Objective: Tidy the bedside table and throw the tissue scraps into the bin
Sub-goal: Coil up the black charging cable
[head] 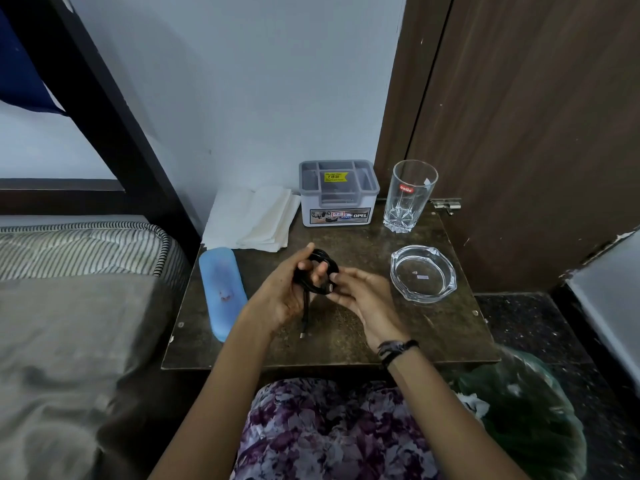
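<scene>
A coiled black cable [322, 263] is held above the middle of the dark bedside table [433, 327]. My left hand [287, 292] grips the coil, and one loose end with a metal plug hangs down to the tabletop. My right hand [360, 292] pinches the other plug end against the coil. A stack of white tissues [252, 216] lies at the table's back left. The bin [526, 417], lined with a green bag, stands at the lower right on the floor and holds white tissue scraps [474, 403].
A blue case [221, 289] lies along the table's left edge. A grey lidded box [337, 192] and a tall empty glass [408, 195] stand at the back. A glass ashtray [422, 273] sits at the right. A bed is left, a wooden door behind.
</scene>
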{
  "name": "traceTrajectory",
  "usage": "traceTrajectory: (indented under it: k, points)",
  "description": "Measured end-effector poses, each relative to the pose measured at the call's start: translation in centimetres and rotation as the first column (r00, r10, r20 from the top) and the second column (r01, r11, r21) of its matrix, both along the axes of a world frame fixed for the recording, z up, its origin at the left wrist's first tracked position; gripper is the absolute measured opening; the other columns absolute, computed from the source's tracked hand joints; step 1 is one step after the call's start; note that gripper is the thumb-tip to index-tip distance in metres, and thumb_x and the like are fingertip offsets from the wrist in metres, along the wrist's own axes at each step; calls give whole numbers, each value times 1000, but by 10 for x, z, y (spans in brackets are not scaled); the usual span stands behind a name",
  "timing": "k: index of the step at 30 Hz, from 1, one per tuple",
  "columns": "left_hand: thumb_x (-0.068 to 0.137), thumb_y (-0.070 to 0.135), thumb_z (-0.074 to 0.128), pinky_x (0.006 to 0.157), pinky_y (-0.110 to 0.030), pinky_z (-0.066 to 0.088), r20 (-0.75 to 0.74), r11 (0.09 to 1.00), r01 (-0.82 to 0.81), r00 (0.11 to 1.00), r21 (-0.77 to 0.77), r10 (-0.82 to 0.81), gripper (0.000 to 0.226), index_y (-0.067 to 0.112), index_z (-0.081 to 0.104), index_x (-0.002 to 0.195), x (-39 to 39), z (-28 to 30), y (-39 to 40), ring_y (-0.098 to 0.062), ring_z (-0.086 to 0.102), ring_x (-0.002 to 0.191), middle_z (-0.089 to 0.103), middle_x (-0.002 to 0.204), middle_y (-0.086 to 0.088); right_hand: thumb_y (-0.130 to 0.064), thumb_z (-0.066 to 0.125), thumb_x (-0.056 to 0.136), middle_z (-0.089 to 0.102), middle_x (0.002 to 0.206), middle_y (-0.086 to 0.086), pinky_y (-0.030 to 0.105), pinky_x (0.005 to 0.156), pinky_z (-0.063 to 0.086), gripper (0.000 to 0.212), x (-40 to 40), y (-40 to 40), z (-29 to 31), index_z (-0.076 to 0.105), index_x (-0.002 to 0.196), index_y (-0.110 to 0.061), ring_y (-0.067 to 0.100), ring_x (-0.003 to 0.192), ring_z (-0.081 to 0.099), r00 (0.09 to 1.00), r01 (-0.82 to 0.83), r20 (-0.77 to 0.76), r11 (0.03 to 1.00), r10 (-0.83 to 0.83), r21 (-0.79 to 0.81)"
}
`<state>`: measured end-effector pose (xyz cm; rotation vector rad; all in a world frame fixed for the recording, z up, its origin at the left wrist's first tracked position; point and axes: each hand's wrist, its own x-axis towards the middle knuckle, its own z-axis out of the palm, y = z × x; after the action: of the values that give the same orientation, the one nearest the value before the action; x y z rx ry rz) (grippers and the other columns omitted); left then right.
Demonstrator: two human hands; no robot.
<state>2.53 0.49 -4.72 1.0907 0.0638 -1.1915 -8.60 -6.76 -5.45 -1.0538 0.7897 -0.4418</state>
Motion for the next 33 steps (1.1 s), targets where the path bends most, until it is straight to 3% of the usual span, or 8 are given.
traceTrajectory:
  k: [5,9,17,22,25,27,29,33]
  points:
    - [89,14,58,67,-24,49,229,964,29,969,264,-92,5,9,59,90,3,-3,-3,-14,58,75,63,79,-4,-2,60,86,68,92,19,18,64,57,14,3,-9,-18,66,98,3,20,81,69,991,118,-38,982,-125,-148]
    - [85,-5,57,74,-29,51,444,929,-108,894,355,-66,32,6,44,112,8,-7,5,-24,59,93,58,103,-15,0,63,84,64,87,15,17,59,57,6,19,-4,-28,61,88,-4,18,76,65,975,152,-128,963,-183,-225]
    - [81,-5,48,72,-30,45,856,779,-359,269,514,-440,32,3,68,103,13,-8,18,-28,63,97,70,105,-13,-14,66,85,71,72,11,34,63,60,15,34,3,-32,74,86,-1,17,59,67,945,-81,-307,832,-111,-548]
    - [84,0,52,76,-28,41,920,822,-424,79,379,-383,25,4,69,102,30,7,21,-27,63,98,70,106,-14,-31,60,88,73,83,13,31,71,51,31,45,-7,-7,73,84,-2,24,81,66,930,-169,-334,631,-151,-757]
    - [89,4,52,93,-31,38,952,828,-506,-41,243,-305,28,1,61,116,50,20,23,-31,54,114,62,121,-17,-33,58,89,64,66,13,34,60,46,40,68,-12,8,64,67,0,25,67,59,944,-142,-299,651,-136,-746]
    - [91,6,50,98,-37,36,949,789,-569,-46,232,-312,32,-3,54,122,68,18,23,-35,48,119,56,126,-22,-35,57,89,39,49,5,31,51,28,50,90,-12,11,39,50,-8,21,51,42,930,-173,-345,675,-128,-717]
    - [92,12,51,100,-44,34,918,714,-600,93,361,-385,40,-9,46,125,87,8,22,-41,43,121,48,129,-29,-42,55,89,36,53,3,31,50,24,53,111,-7,10,31,50,-14,25,57,44,914,-203,-394,724,-102,-659]
    - [90,28,55,100,-50,35,756,590,-474,378,653,-534,59,-10,34,130,107,-10,14,-47,40,122,40,133,-34,-58,50,84,64,100,19,37,72,44,58,149,7,-1,60,81,-1,36,96,59,908,-180,-412,816,-77,-550]
